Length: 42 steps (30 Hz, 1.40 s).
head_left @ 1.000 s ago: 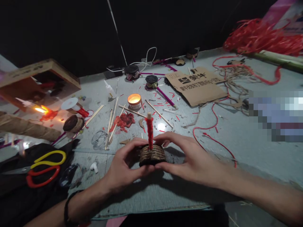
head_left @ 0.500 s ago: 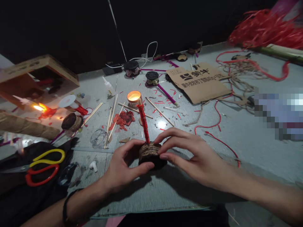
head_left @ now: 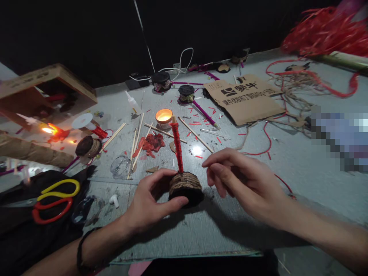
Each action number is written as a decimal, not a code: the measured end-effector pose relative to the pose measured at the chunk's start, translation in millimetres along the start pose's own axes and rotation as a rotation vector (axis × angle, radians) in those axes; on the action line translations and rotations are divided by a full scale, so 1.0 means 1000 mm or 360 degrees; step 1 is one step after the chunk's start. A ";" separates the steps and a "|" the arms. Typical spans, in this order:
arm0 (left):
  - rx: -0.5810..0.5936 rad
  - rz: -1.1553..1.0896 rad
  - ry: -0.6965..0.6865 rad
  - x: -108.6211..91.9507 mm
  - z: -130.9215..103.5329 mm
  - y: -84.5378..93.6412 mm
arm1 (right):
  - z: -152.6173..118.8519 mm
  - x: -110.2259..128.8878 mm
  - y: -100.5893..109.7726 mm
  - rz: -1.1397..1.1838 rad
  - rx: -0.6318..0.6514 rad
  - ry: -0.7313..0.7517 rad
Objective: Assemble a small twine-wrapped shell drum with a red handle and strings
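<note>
The left hand (head_left: 149, 201) is half closed around the left side of a small drum (head_left: 186, 182), thumb across the near black face, fingers behind. The drum stands on edge at the lower centre of the frame; its side is wound with brown cord. A stick (head_left: 178, 149), wrapped in red thread with a bare pale tip, rises from the top of the drum, leaning slightly left.

The right hand (head_left: 244, 182) is just right of the drum and apart from it, partly open with fingers loosely curled; nothing is seen in its grasp, though the inner palm is hidden.

Beyond the drum, a lit candle (head_left: 164, 118) stands near the centre of the table (head_left: 301, 165), with a reddish lump (head_left: 153, 143) to its lower left. A glue bottle (head_left: 133, 103) is at upper centre-left. Printed cardboard (head_left: 247, 101) lies at upper right. Scissors (head_left: 38, 202) with yellow and red handles rest on black cloth (head_left: 20, 234) at lower left. An item at the right edge is pixelated and cannot be identified.
</note>
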<state>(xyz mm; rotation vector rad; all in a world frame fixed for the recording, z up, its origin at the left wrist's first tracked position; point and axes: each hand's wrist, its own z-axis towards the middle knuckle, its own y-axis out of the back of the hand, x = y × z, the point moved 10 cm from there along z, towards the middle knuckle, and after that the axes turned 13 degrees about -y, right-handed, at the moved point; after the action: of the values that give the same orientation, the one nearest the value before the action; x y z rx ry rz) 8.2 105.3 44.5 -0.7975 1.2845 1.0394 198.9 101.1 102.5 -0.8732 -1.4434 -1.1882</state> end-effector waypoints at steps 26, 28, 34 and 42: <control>0.0006 0.0811 -0.0573 -0.053 -0.007 -0.004 | -0.009 0.027 -0.020 -0.0566 0.0042 0.0392; 0.0039 0.0797 -0.0567 -0.051 -0.008 -0.006 | -0.009 0.025 -0.018 -0.0557 0.0018 0.0360; 0.0101 0.0752 -0.0645 -0.056 -0.009 -0.012 | -0.015 0.021 -0.022 -0.0518 -0.0017 0.0463; 0.0062 0.0770 -0.0634 -0.053 -0.012 -0.014 | -0.007 0.008 -0.029 -0.0242 0.0094 0.0169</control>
<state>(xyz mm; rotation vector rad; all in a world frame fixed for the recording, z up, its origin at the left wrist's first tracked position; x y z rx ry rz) 18.0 80.4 93.5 -0.2240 1.1662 1.4670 171.6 86.2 103.3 -0.6591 -1.4706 -1.2784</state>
